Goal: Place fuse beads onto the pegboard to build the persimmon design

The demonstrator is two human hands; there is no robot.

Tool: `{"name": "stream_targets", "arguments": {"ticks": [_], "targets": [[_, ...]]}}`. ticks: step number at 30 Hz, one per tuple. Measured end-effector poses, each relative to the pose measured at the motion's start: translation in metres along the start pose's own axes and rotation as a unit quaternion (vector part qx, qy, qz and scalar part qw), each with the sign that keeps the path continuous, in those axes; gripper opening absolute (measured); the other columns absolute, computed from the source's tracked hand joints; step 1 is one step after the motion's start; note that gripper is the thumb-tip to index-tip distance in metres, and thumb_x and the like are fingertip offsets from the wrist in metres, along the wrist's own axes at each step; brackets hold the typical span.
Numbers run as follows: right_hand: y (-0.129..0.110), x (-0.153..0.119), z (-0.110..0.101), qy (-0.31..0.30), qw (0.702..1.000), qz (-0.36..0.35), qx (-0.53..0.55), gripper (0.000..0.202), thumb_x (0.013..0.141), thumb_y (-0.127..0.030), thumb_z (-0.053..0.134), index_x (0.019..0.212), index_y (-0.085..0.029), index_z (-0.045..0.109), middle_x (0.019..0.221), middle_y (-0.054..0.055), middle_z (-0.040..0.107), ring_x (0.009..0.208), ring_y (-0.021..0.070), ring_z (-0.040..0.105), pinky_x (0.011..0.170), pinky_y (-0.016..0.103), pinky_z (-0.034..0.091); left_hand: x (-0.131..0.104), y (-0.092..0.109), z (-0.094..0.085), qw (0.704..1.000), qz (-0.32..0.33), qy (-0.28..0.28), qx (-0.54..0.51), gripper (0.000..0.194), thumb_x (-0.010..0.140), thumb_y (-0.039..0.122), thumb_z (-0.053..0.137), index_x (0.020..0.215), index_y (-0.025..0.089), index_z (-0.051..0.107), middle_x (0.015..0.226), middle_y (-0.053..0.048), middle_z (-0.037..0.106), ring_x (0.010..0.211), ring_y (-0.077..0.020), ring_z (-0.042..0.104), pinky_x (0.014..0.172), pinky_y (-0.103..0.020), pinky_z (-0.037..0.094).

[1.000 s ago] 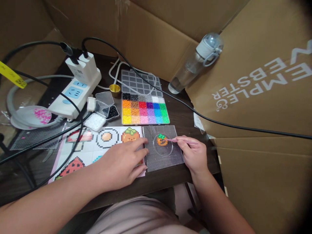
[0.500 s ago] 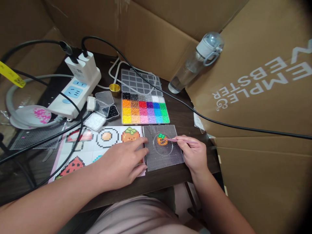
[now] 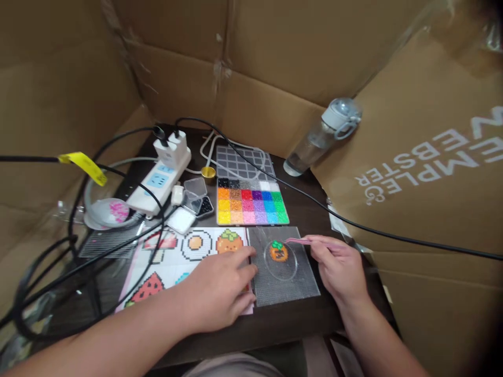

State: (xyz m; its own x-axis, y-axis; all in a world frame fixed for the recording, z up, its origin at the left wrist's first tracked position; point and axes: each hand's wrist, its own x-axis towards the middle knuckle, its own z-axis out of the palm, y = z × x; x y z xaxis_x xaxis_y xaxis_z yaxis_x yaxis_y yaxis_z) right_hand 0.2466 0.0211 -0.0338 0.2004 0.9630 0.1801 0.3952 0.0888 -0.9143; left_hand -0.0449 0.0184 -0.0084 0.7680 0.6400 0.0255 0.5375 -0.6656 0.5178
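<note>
My left hand lies over the pattern sheet, fingers apart, fingertips at the left edge of the clear pegboard. On that board a small orange bead figure with a green top and dark beads in its middle sits within a clear ring outline. It resembles the orange fruit printed on the sheet. From the right, my right hand grips pink tweezers. Their tips are by the figure's upper right side; whether they pinch a bead is too small to tell.
Behind the board stands an open bead box sorted by colour. Small cases of white beads and black beads lie left of it. A power strip, looping black cables and a water bottle surround them, with cardboard walls behind.
The camera view has tilted up, so everything sits lower and farther right. The tweezers' tips have shifted from the figure's middle to its upper right edge. My left hand stays by the board.
</note>
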Motion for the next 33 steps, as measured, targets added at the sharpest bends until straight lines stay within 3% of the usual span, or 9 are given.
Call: {"name": "stream_targets", "arguments": {"ticks": [5, 13, 20, 26, 33], "targets": [[-0.014, 0.051, 0.018, -0.031, 0.997, -0.064, -0.015, 0.018, 0.081, -0.039, 0.072, 0.086, -0.023, 0.079, 0.088, 0.007, 0.078, 0.085, 0.0246, 0.074, 0.082, 0.039, 0.058, -0.001, 0.002, -0.003, 1.0, -0.008, -0.002, -0.016, 0.033, 0.089, 0.03, 0.06, 0.119, 0.016, 0.063, 0.138, -0.012, 0.052, 0.102, -0.0294, 0.066, 0.086, -0.045, 0.057], [-0.057, 0.107, 0.084, -0.155, 0.959, -0.178, -0.155, 0.017, 0.085, -0.035, 0.064, 0.081, -0.029, 0.079, 0.088, -0.001, 0.079, 0.086, 0.0202, 0.073, 0.086, 0.034, 0.054, 0.0, 0.001, -0.003, 1.0, -0.012, 0.007, -0.02, 0.032, 0.088, 0.034, 0.061, 0.115, 0.018, 0.063, 0.137, -0.011, 0.053, 0.102, -0.0302, 0.066, 0.085, -0.045, 0.057], [-0.06, 0.131, 0.128, -0.223, 0.959, -0.151, -0.083, 0.018, 0.086, -0.036, 0.063, 0.083, -0.027, 0.078, 0.085, 0.0, 0.079, 0.082, 0.0191, 0.073, 0.079, 0.032, 0.055, 0.0, -0.001, -0.002, 0.999, -0.016, 0.001, -0.042, 0.034, 0.087, 0.034, 0.064, 0.117, 0.019, 0.061, 0.138, -0.01, 0.052, 0.106, -0.0301, 0.065, 0.087, -0.045, 0.057], [-0.057, 0.13, 0.137, -0.207, 0.96, -0.151, -0.117, 0.017, 0.085, -0.038, 0.064, 0.078, -0.031, 0.077, 0.088, -0.002, 0.078, 0.085, 0.0195, 0.072, 0.089, 0.038, 0.052, 0.0, -0.005, 0.002, 0.998, -0.013, -0.009, -0.053, 0.035, 0.086, 0.034, 0.066, 0.117, 0.021, 0.06, 0.142, -0.009, 0.049, 0.105, -0.0296, 0.065, 0.085, -0.044, 0.058], [-0.055, 0.127, 0.134, -0.185, 0.962, -0.167, -0.111, 0.015, 0.085, -0.038, 0.065, 0.078, -0.033, 0.078, 0.089, -0.002, 0.078, 0.085, 0.0195, 0.071, 0.089, 0.038, 0.052, 0.001, -0.005, 0.004, 0.998, -0.019, -0.01, -0.053, 0.034, 0.086, 0.034, 0.066, 0.117, 0.021, 0.061, 0.141, -0.01, 0.05, 0.102, -0.0287, 0.066, 0.084, -0.043, 0.058]]}}
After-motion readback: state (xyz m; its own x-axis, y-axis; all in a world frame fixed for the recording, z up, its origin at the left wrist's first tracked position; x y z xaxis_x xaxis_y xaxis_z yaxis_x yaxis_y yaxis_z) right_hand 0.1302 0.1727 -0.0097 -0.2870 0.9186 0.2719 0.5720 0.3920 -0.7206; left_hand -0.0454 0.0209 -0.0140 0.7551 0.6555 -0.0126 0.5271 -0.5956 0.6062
